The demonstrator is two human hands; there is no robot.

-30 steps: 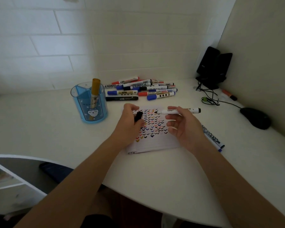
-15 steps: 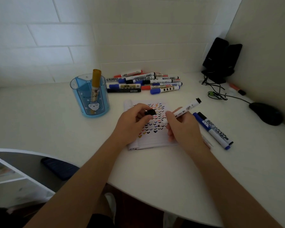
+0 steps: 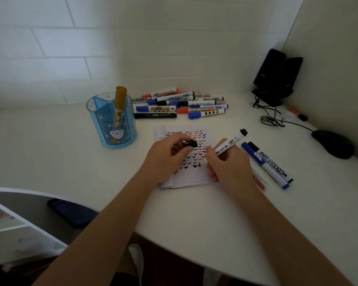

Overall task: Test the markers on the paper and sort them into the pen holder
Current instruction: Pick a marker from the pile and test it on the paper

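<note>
Testing step: the right hand [image 3: 229,166] has its fingers [image 3: 211,151] clamped on the uncapped marker [image 3: 227,146], tip down at the paper [image 3: 194,178] near the worktop's [image 3: 50,151] front edge. The left hand [image 3: 165,157] pinches its cap [image 3: 190,143]. Next, likely: recap squarely, then reach left to the pen holder [image 3: 112,124]

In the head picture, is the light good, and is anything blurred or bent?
Head view: the light is dim and soft, darker at the corners; no glare on the table; tile lines on the wall bend from the wide lens; print on the marker in the right hand is partly readable.
</note>
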